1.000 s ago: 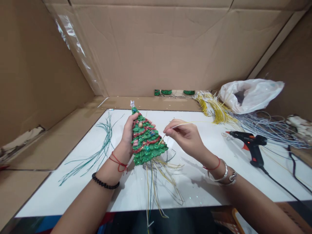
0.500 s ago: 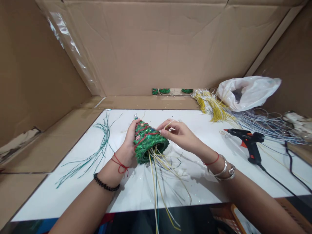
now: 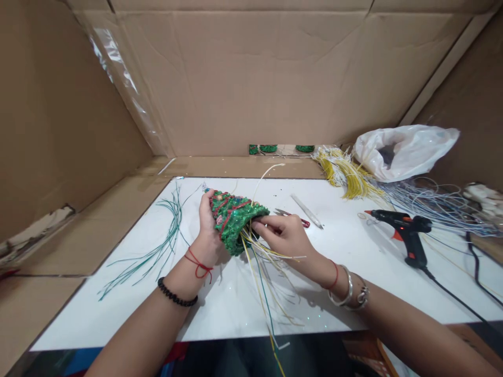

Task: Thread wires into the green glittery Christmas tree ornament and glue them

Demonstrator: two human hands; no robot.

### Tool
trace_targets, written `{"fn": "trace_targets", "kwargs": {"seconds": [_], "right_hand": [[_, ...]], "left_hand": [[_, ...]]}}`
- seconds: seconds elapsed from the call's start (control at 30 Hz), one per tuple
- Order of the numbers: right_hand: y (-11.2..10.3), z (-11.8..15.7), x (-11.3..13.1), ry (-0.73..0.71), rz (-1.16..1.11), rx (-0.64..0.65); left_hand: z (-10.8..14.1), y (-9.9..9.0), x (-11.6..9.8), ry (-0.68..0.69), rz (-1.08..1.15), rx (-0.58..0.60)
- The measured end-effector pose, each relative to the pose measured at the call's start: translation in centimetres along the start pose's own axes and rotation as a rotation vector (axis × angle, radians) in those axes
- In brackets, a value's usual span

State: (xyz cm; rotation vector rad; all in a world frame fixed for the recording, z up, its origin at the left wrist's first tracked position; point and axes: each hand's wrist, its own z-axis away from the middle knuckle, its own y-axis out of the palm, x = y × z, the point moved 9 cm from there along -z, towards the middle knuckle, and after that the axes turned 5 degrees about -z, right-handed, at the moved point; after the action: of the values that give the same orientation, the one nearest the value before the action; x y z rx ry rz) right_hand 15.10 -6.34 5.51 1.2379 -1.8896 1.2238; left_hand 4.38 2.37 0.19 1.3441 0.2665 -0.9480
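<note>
My left hand (image 3: 209,230) is wrapped around the narrow end of a small green Christmas tree (image 3: 238,220), decorated with red garland and beads and lying tilted with its hollow base toward me. Several yellow, white and green wires (image 3: 262,277) trail out of that opening. At the base's rim, my right hand (image 3: 288,235) has thumb and fingers pinched together by the wires, probably on one of them; the fingertips are partly hidden. A pale yellow wire (image 3: 264,175) curves up from the tree's upper side.
Green wires (image 3: 168,230) lie at the left of the white board (image 3: 129,309). Red-handled scissors (image 3: 303,222) and a white pen-like tool (image 3: 307,211) lie beyond my right hand. A black glue gun (image 3: 406,230), yellow wire bundles (image 3: 348,173) and a plastic bag (image 3: 416,149) are at right.
My right hand has moved from the tree's upper side down to its open base. The pale wire it pinched now stands free. The scissors and pen-like tool have come into sight.
</note>
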Motion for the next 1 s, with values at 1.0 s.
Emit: {"fn": "trace_targets", "kwargs": {"seconds": [1.0], "right_hand": [[4.6,2.4,-1.3,0.483,-0.558,0.591]], "left_hand": [[0.1,-0.9,-2.5,0.142,0.010,0.005]]}}
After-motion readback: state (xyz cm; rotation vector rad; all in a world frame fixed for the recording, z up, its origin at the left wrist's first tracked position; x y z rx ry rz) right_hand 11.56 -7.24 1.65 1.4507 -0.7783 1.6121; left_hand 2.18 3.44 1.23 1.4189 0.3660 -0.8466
